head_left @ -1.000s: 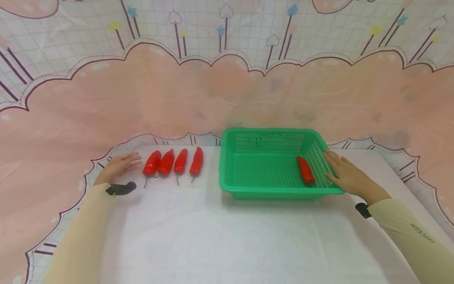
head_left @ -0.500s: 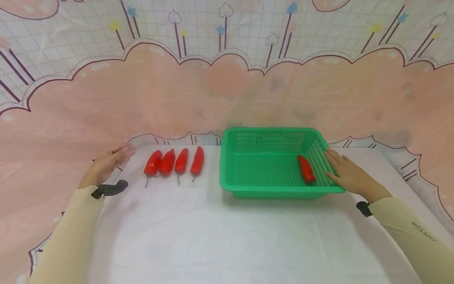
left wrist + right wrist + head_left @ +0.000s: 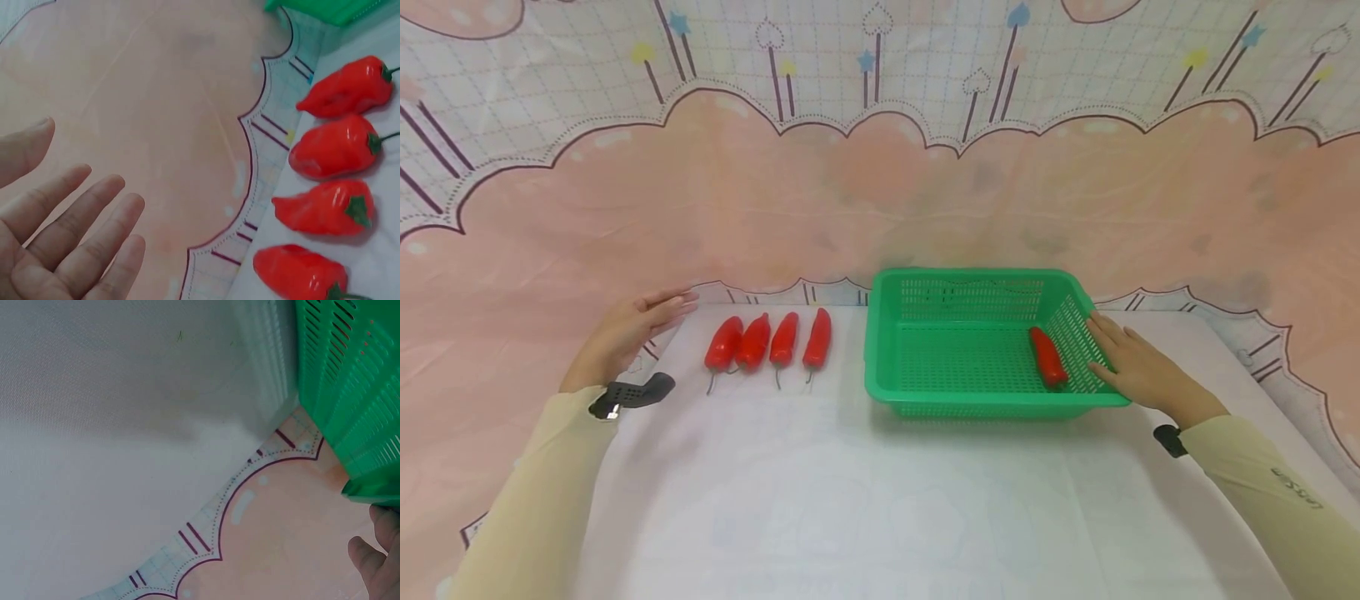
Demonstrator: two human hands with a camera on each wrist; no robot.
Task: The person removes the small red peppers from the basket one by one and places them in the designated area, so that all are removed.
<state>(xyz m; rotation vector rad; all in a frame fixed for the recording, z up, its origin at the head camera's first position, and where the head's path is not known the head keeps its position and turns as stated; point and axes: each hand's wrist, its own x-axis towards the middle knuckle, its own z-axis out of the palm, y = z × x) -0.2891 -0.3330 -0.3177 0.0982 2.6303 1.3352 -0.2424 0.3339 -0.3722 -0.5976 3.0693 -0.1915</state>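
Left hand (image 3: pixel 628 333) lifted off the table left of the pepper row, palm facing the peppers, fingers straight and loosely spread, holding nothing. In the left wrist view the fingers (image 3: pixel 94 212) are apart, with nothing between them.

Four peppers (image 3: pixel 767 342) lie side by side on the white cloth (image 3: pixel 850 500), stems toward the person, tips away. Glossy red, smooth, plastic-looking skin, tapered and slightly lumpy, with thin green stems. The nearest one (image 3: pixel 723 345) is near the left hand but not touching it.

Right hand (image 3: pixel 1138 371) lies flat against the right outer wall of the basket (image 3: pixel 880 333), fingers straight and roughly together along the rim. The right wrist view shows only fingertips (image 3: pixel 375 562) beside the wall, so I can't confirm contact from there.

Basket: green plastic, rectangular, rounded corners, slotted walls, perforated floor. A fifth pepper (image 3: pixel 1047 358) lies inside on the floor, against the right wall, just across from the right hand.

Around: smooth matte white cloth, a pink cloud-print backdrop (image 3: pixel 880 192) draped behind and along the sides, beige sleeves, black wrist mounts. Nothing between left hand and pepper row.
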